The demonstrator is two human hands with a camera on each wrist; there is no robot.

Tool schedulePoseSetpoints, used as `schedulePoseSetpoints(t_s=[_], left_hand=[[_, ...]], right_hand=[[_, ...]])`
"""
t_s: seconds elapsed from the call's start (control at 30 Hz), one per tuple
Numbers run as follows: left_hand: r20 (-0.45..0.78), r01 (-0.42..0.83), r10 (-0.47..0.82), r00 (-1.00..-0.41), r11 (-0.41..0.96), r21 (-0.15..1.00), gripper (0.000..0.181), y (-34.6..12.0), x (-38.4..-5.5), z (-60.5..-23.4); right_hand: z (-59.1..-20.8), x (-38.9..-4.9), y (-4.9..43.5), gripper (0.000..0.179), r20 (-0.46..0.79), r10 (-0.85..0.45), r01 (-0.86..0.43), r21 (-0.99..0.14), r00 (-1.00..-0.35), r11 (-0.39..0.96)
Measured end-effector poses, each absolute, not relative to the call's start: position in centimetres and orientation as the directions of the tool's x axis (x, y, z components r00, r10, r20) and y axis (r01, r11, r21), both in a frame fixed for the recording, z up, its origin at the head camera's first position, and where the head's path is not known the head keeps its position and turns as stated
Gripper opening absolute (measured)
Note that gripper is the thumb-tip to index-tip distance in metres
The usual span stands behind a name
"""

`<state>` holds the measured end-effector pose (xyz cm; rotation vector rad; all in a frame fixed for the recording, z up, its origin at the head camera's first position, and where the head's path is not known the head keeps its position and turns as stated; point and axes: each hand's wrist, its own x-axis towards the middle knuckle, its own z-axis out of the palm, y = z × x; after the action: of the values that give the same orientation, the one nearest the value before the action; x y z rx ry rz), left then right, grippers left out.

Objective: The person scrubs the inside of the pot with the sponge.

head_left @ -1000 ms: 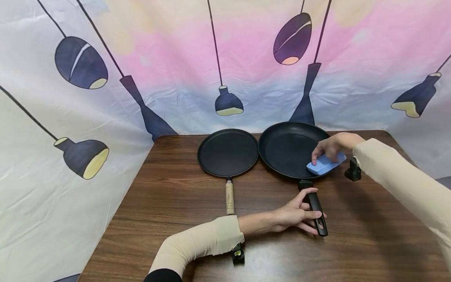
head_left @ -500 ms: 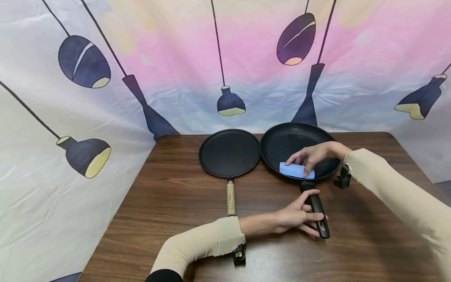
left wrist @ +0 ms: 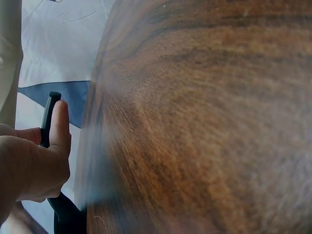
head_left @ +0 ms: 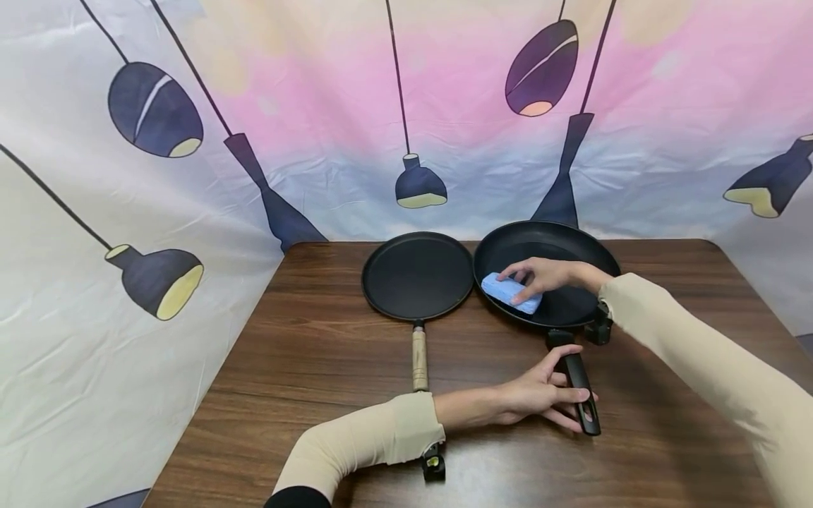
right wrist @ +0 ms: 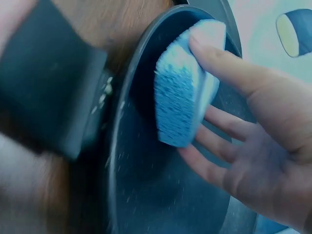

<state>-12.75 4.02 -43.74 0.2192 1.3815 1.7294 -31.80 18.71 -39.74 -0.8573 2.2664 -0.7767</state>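
Note:
A large black frying pan stands toward the back right of the table, its black handle pointing to the near side. My left hand grips that handle, thumb on top and fingers beneath; the left wrist view shows the handle between thumb and fingers. Inside the pan, at its left near part, my right hand holds a light blue sponge. In the right wrist view the thumb presses one side of the sponge and the fingertips the other, close over the pan's inner wall.
A flat black crepe pan with a wooden handle sits right beside the frying pan, rims close together. Both lie on a dark wooden table. A patterned cloth backdrop hangs behind the table's far edge.
My right hand has swept the sponge leftward across the near part of the pan, from its right side to its left. My left hand stays on the handle.

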Motion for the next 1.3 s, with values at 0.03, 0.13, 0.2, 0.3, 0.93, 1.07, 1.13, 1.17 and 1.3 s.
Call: schedulePoseSetpoints(t_s=[0.03,0.13,0.2,0.3,0.93,1.07,1.13,1.17,1.3], left_hand=[[-0.37,-0.519,0.715,-0.593,0.012,0.855,0.063,4.1,-12.7,-43.8],[-0.366,-0.515,0.717,-0.593,0.011,0.857,0.064,4.2,-12.5,-43.7],[-0.366,-0.519,0.72,-0.59,0.01,0.855,0.064,4.3,-12.3,-43.7],[-0.367,-0.525,0.728,-0.579,0.012,0.851,0.064,4.6,-12.0,-43.7],[-0.339,-0.501,0.727,-0.598,-0.009,0.865,0.064,4.3,-12.3,-43.8],[-0.333,-0.491,0.722,-0.606,-0.01,0.871,0.064,4.0,-12.5,-43.9],[-0.333,-0.489,0.724,-0.605,-0.008,0.872,0.063,3.8,-12.6,-43.9],[-0.332,-0.488,0.724,-0.605,-0.007,0.873,0.063,3.7,-12.7,-43.9],[-0.341,-0.495,0.726,-0.596,0.002,0.869,0.062,3.7,-12.7,-44.0]], right_hand=[[-39.8,-32.0,18.4,0.062,-0.29,-0.71,-0.393,-0.671,-0.642,0.629],[-39.8,-32.8,17.5,0.06,-0.22,-0.66,-0.431,-0.604,-0.718,0.67],[-39.7,-33.2,17.2,0.059,-0.186,-0.609,-0.428,-0.558,-0.771,0.711],[-39.6,-33.6,17.1,0.059,-0.16,-0.518,-0.383,-0.501,-0.84,0.776],[-39.4,-34.1,17.4,0.066,-0.235,-0.42,-0.341,-0.312,-0.877,0.887],[-39.4,-32.9,16.3,0.065,-0.246,-0.51,-0.441,-0.285,-0.824,0.851],[-39.4,-32.2,16.0,0.063,-0.264,-0.551,-0.478,-0.292,-0.792,0.828],[-39.3,-31.9,15.9,0.062,-0.274,-0.57,-0.495,-0.298,-0.775,0.816],[-39.0,-30.6,16.3,0.06,-0.305,-0.618,-0.539,-0.308,-0.725,0.784]])
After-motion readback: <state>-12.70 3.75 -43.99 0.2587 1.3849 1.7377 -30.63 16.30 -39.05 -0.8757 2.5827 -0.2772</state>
